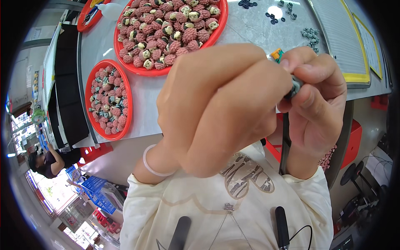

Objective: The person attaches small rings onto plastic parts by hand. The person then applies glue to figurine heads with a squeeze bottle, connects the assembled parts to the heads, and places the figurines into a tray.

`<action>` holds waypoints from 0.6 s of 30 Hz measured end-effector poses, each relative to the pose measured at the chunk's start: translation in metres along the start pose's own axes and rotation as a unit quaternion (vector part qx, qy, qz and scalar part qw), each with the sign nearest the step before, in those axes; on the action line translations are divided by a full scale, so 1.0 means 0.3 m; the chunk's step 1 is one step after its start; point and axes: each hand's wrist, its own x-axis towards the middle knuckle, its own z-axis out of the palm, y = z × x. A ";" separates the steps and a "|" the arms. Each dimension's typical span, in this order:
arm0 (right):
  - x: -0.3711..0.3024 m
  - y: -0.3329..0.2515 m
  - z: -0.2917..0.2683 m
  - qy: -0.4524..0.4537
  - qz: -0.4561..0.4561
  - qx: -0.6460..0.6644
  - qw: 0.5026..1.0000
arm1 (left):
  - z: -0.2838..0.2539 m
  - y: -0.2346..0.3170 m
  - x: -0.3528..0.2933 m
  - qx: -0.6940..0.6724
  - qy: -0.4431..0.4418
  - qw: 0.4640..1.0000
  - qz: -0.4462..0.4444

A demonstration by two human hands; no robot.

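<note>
My right hand (318, 96) pinches a small grey-green piece with a dark end (294, 86) between thumb and fingers. Close against it, my left hand (221, 104) is closed, with its knuckles toward me and its fingertips hidden. What the left fingers hold, if anything, cannot be made out. A small orange and teal thing (276, 54) peeks out between the two hands at their far side; whether it is held is unclear. Both hands are raised over the near edge of the grey table (146, 96).
A large red tray (225, 25) of pink, ridged figure heads with cream faces sits beyond my left hand. Left of it, a smaller red tray (130, 104) holds pink and grey-green pieces. Grey-green parts (310, 36) and dark rings (273, 18) lie far right. Another person (54, 162) is at left.
</note>
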 end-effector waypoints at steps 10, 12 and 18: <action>-0.009 0.036 0.008 0.023 -0.040 0.009 0.999 | -0.001 -0.024 -0.025 -0.143 -0.010 0.988 -0.053; -0.009 0.040 -0.001 0.011 -0.031 0.023 0.999 | 0.004 -0.035 -0.019 -0.164 -0.006 0.985 -0.052; -0.004 0.030 -0.041 -0.021 0.066 0.117 0.991 | -0.016 -0.040 -0.002 -0.175 -0.092 0.980 -0.021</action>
